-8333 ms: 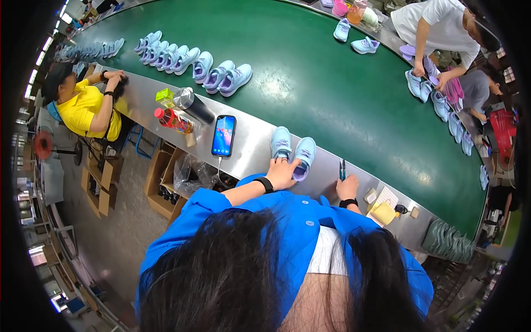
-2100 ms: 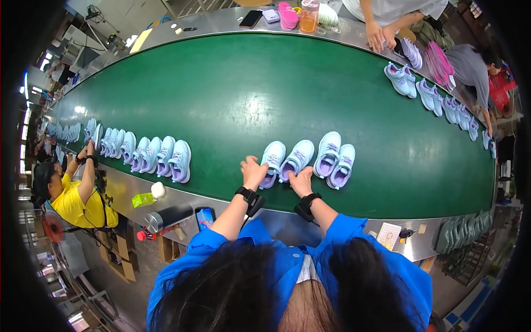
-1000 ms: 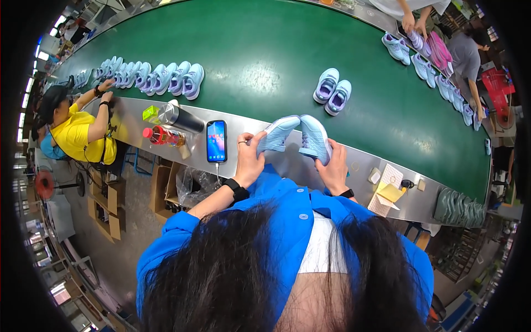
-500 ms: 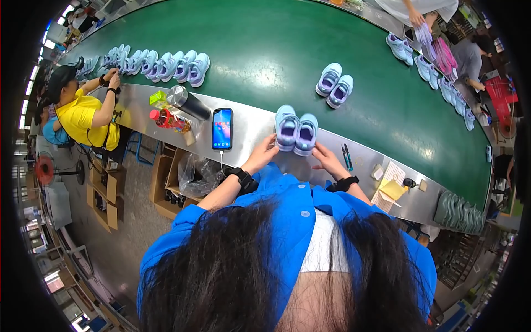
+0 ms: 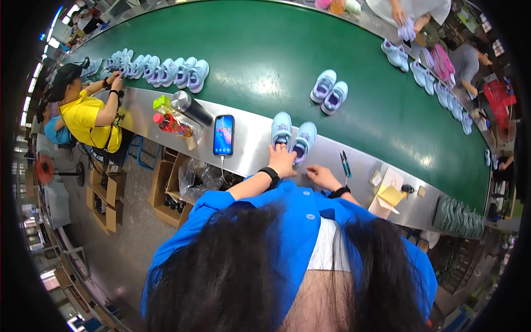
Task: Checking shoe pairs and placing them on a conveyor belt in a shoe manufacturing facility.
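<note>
A pair of light blue sneakers with lilac linings stands before me at the steel ledge's far edge, toes pointing away. My left hand (image 5: 283, 161) is closed at the heel of the left sneaker (image 5: 281, 126), its fingers at the shoe's opening. The right sneaker (image 5: 306, 138) stands slightly apart and turned outward, close to my left thumb. Just behind that shoe's heel, my right hand (image 5: 323, 177) hovers low over the ledge, loosely bent, with nothing visible in it. Farther off, another sneaker pair (image 5: 329, 92) rests on the green belt (image 5: 249, 44).
Left on the steel ledge (image 5: 251, 135) are a phone (image 5: 223, 134) with a cable, a dark flask (image 5: 192, 109) and a red-capped bottle (image 5: 172, 124). Right are thread snips (image 5: 345, 164) and yellow paper (image 5: 392, 196). A co-worker in yellow (image 5: 86, 119) works beside a sneaker row (image 5: 160, 71).
My left hand has moved from beside the left sneaker onto its heel. My right hand has come away from the right sneaker, toward me. The two shoes now stand farther apart.
</note>
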Action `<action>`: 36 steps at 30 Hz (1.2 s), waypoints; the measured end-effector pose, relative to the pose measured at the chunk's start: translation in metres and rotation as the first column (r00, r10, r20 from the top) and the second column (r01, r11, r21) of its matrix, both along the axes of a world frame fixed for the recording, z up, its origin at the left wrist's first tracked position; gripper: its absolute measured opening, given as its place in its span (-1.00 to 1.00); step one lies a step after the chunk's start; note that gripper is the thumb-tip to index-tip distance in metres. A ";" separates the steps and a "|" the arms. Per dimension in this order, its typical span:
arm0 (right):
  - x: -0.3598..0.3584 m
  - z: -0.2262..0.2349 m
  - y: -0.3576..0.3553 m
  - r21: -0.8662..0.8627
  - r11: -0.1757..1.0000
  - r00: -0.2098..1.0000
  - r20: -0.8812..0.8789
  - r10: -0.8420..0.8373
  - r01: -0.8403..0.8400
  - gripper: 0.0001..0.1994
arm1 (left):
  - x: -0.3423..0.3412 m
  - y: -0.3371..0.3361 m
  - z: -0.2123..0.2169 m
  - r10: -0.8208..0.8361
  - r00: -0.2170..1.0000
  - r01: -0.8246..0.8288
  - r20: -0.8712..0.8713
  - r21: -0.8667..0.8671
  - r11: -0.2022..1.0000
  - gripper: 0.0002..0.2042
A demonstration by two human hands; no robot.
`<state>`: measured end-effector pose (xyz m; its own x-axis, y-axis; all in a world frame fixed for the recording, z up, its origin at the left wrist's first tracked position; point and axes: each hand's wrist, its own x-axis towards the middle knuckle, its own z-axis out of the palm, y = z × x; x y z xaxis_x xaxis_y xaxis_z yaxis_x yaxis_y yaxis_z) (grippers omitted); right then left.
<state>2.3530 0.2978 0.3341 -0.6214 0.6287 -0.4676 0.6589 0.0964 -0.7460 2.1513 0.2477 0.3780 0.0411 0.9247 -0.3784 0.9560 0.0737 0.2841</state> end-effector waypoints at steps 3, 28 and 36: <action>0.008 -0.006 0.000 0.011 1.000 1.000 0.006 0.010 -0.010 -0.67 | -0.008 0.015 0.014 -0.002 0.997 0.007 -0.082 0.057 0.998 -0.30; -0.094 -0.005 0.244 0.340 0.940 0.943 0.299 -0.148 0.040 -0.45 | -0.022 -0.054 0.014 0.243 0.952 -0.162 0.185 -0.369 0.915 -0.30; -0.113 -0.004 0.249 0.164 0.983 0.895 0.446 0.005 -0.087 -0.41 | -0.050 -0.075 0.034 0.324 0.945 -0.326 -0.045 -0.219 0.920 -0.56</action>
<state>2.2398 0.5470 0.3305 -0.4066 0.7017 -0.5851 0.9076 0.2366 -0.3469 2.1012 0.1723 0.4124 -0.2510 0.7797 -0.5736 0.8709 0.4406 0.2177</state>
